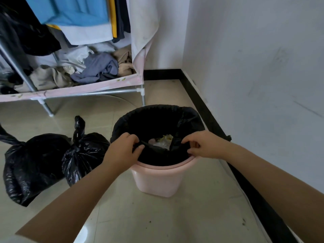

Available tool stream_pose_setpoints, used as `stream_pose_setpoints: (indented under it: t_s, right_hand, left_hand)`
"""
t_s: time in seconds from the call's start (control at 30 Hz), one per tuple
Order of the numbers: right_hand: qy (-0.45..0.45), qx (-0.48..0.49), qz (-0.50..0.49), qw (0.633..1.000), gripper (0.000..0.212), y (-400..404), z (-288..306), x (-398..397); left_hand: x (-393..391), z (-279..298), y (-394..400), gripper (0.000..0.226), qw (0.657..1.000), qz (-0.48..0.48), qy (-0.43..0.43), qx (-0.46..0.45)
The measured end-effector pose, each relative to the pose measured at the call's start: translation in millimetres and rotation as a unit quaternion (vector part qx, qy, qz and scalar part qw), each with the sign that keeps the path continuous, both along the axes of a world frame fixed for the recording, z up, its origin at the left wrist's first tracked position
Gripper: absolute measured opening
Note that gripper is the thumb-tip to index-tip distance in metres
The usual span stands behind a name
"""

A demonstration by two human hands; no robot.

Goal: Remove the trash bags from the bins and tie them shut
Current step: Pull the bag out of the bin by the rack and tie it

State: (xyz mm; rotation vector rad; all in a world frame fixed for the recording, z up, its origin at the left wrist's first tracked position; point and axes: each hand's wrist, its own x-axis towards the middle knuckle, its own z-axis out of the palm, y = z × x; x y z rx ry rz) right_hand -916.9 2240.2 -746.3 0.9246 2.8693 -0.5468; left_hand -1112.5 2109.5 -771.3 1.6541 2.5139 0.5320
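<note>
Already both hands, left (122, 148) and right (203, 146), pinch the black liner (157, 120) at the pink bin (157, 179) rim; yanking could tear it, spilling trash

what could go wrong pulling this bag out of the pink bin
The black bag is still stretched over the far rim of the pink bin; lifting only the near edge, pinched by the left hand and right hand, could tear it or tip the bin. Loose trash might spill.
</note>
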Motion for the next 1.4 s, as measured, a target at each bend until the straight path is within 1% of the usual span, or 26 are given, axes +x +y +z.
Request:
stream_pose_setpoints:
  t_s: [0.07,0.13,0.23,0.3,0.37,0.43,0.5,0.53,0.6,0.7,0.77,0.83,0.9,0.93,0.97,1.0,1.03,1.1,1.17,1.2,1.23,1.27,1.3,1.33,1.37,1.4]
  right_hand:
    - [-0.01,0.028,-0.021,0.999,0.054,3.2,-5.0,-0.9]
    - [-0.017,0.082,-0.055,0.995,0.053,7.8,-7.6,-1.2]
    - [-0.016,0.078,-0.13,0.988,0.04,15.8,-7.5,-0.1]
    - [-0.019,0.06,-0.149,0.987,0.034,21.6,-4.9,0.5]
    - [-0.014,0.047,-0.15,0.987,0.034,27.9,-1.4,2.1]
    - [-0.006,0.01,-0.157,0.988,0.034,31.1,2.0,6.4]
    - [-0.019,-0.037,-0.157,0.987,0.027,30.6,3.9,12.8]
    - [-0.042,-0.052,-0.148,0.987,0.027,29.8,2.9,15.8]
    - [-0.104,-0.052,-0.127,0.985,0.032,25.8,-3.6,20.7]
    - [-0.111,0.008,-0.14,0.984,0.023,22.9,-13.9,24.4]
    - [-0.117,0.041,-0.169,0.978,0.034,24.0,-17.7,22.0]
    - [-0.138,0.067,-0.196,0.968,0.033,25.6,-16.3,18.7]
    - [-0.155,0.117,-0.22,0.956,0.02,28.8,-13.6,17.8]
    - [-0.165,0.148,-0.23,0.948,0.014,31.0,-13.5,18.1]
    - [-0.181,0.171,-0.248,0.936,0.018,33.9,-14.0,18.8]
    - [-0.199,0.174,-0.274,0.925,0.023,36.1,-13.3,19.9]
    - [-0.207,0.154,-0.304,0.917,0.025,37.1,-13.1,21.2]
    - [-0.203,0.1,-0.355,0.907,0.029,39.0,-11.8,21.5]
    - [-0.173,0.082,-0.375,0.907,0.029,37.2,-8.1,20.4]
    - [-0.15,0.082,-0.374,0.911,0.026,35.9,-6.2,19.4]
    - [-0.128,0.079,-0.369,0.917,0.023,35.2,-4.1,18.5]
    - [-0.109,0.072,-0.366,0.921,0.02,35.3,-1.1,16.9]
    - [-0.095,0.061,-0.368,0.923,0.015,34.9,3.7,15.0]
    - [-0.081,0.047,-0.376,0.922,0.014,34.9,9.1,12.3]
    - [-0.062,0.034,-0.382,0.922,0.02,35.7,14.4,8.4]
    - [-0.045,0.025,-0.378,0.924,0.023,37.0,19.5,3.9]
  left_hand:
    - [-1.9,-0.4,-6.6,0.047,0.999,-0.012,0.042,-0.03]
    - [-7.6,-0.1,-10.5,0.055,0.995,0.037,0.067,-0.065]
    - [-16.1,0.5,-10.6,0.057,0.987,0.131,-0.014,-0.088]
    - [-19.9,2.3,-8.3,0.05,0.984,0.154,-0.047,-0.082]
    - [-24.3,6.1,-7.1,0.037,0.987,0.139,-0.024,-0.074]
    - [-27.5,9.9,-7.9,0.027,0.994,0.087,-0.001,-0.072]
    - [-31.3,10.1,-13.0,0.022,0.996,0.022,-0.006,-0.082]
    - [-33.6,8.3,-18.0,0.022,0.996,0.0,-0.024,-0.084]
    - [-38.0,3.4,-29.7,0.034,0.993,-0.005,-0.081,-0.082]
    - [-42.7,-10.7,-42.6,0.056,0.981,0.047,-0.152,-0.11]
    - [-42.2,-24.0,-45.0,0.064,0.972,0.086,-0.151,-0.159]
    - [-40.4,-34.8,-42.6,0.059,0.969,0.106,-0.129,-0.179]
    - [-40.6,-40.5,-37.3,0.044,0.971,0.134,-0.124,-0.154]
    - [-42.5,-42.8,-34.6,0.04,0.967,0.149,-0.148,-0.145]
    - [-44.3,-44.8,-32.6,0.039,0.952,0.171,-0.211,-0.142]
    - [-44.9,-46.2,-31.0,0.039,0.924,0.192,-0.298,-0.144]
    - [-42.6,-46.1,-30.7,0.04,0.882,0.219,-0.389,-0.149]
    - [-36.4,-46.9,-30.4,0.04,0.777,0.278,-0.55,-0.13]
    - [-30.5,-48.3,-28.2,0.037,0.649,0.321,-0.688,-0.047]
    - [-30.9,-49.7,-24.7,0.033,0.589,0.342,-0.732,0.002]
    - [-32.8,-50.5,-20.7,0.029,0.54,0.354,-0.763,0.046]
    - [-35.1,-49.4,-18.9,0.028,0.504,0.362,-0.779,0.092]
    - [-36.5,-47.0,-17.7,0.027,0.479,0.371,-0.785,0.133]
    - [-38.8,-43.8,-15.1,0.024,0.489,0.378,-0.77,0.157]
    - [-42.6,-40.4,-12.1,0.027,0.525,0.377,-0.744,0.171]
    - [-46.1,-36.0,-9.2,0.035,0.549,0.391,-0.714,0.187]
